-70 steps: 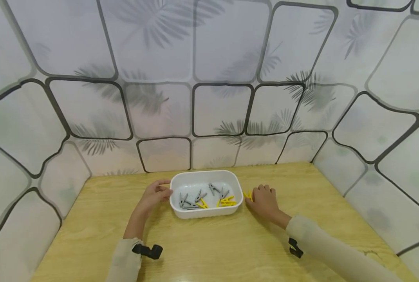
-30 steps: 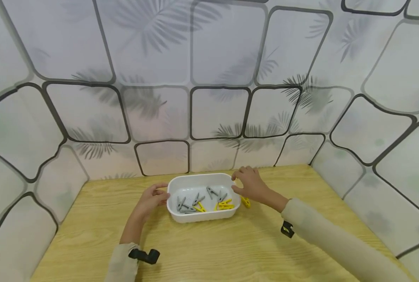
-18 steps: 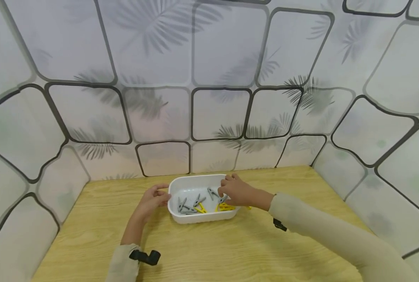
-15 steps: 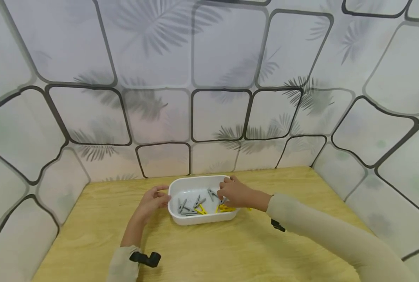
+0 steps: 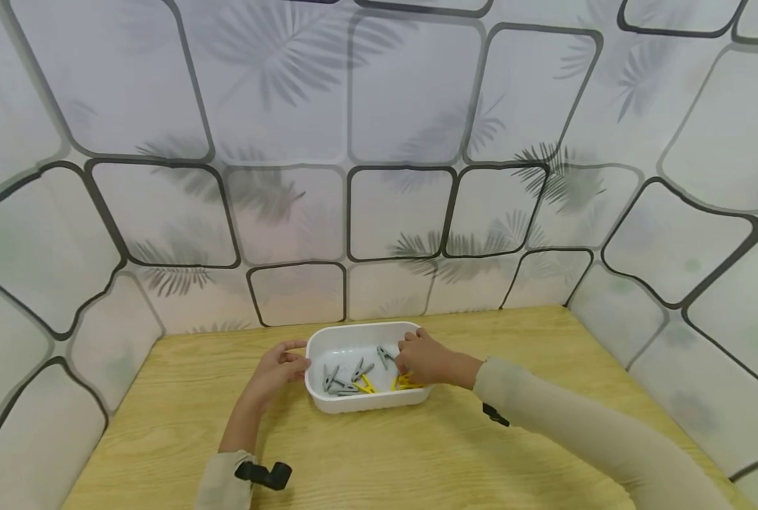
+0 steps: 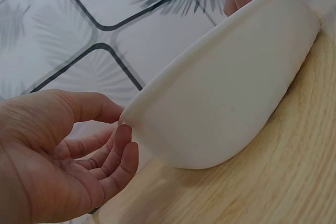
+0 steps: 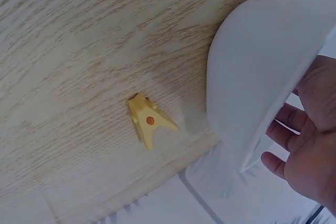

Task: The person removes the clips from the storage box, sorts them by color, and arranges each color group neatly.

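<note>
A white plastic basin [image 5: 372, 403] sits on the table, holding several grey and yellow clothespins. My left hand [image 5: 275, 372] holds the basin's left end, thumb at the rim and other fingers against the outer wall in the left wrist view. My right hand [image 5: 425, 358] reaches over the right rim, fingers bent down among the clothespins. It covers part of the yellow clothespins [image 5: 406, 383]; whether it pinches one I cannot tell. Left of it are a grey clothespin [image 5: 384, 355] and another grey clothespin [image 5: 360, 370]. Outside the basin, a yellow clothespin [image 7: 150, 120] lies on the wood.
The wooden table [image 5: 366, 460] reaches back to a wall covering [image 5: 392, 212] with dark outlines and leaf prints, which also closes in both sides. A black wrist strap mount [image 5: 264, 474] is on the left sleeve. The right forearm crosses the table's right side.
My right hand has left the yellow clothespin outside the basin, lifted over the right rim and lowered inside, drifting slightly left lately. The left hand stays at the basin's left end.
</note>
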Available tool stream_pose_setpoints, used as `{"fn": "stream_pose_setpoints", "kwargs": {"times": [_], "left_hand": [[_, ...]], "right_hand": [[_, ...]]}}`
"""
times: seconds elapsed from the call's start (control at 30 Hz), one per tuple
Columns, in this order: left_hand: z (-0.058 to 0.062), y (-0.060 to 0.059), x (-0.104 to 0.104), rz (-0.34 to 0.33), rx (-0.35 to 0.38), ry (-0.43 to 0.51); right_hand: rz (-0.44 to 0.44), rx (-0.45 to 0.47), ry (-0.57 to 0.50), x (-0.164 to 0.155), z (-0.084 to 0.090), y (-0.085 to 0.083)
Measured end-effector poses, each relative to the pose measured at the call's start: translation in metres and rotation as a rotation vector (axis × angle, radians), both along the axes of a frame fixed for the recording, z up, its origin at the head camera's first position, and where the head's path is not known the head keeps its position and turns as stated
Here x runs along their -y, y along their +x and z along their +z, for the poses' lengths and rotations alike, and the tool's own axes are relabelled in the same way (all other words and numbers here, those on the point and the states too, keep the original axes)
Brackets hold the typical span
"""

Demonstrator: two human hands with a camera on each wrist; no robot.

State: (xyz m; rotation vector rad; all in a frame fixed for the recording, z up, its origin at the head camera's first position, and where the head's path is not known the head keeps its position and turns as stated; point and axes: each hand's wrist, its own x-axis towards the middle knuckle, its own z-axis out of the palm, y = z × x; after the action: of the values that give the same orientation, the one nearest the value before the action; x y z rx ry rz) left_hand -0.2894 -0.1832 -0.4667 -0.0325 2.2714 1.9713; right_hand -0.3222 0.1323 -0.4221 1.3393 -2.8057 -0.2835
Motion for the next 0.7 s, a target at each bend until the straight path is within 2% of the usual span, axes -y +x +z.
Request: {"fn": "stream_pose_setpoints", "kwargs": {"times": [0.33, 0.57, 0.7], "left_hand": [[0.000, 0.000, 0.000, 0.003, -0.008, -0.006], [0.001, 0.002, -0.001, 0.000, -0.011, -0.004], [0.001, 0.002, 0.000, 0.001, -0.011, 0.002]], "right_hand": [[-0.056, 0.029, 0.042, 0.006, -0.010, -0.009], [-0.074, -0.033, 0.134, 0.010, -0.015, -0.013], [-0.053, -0.034, 0.119, 0.013, -0.011, -0.013]]}}
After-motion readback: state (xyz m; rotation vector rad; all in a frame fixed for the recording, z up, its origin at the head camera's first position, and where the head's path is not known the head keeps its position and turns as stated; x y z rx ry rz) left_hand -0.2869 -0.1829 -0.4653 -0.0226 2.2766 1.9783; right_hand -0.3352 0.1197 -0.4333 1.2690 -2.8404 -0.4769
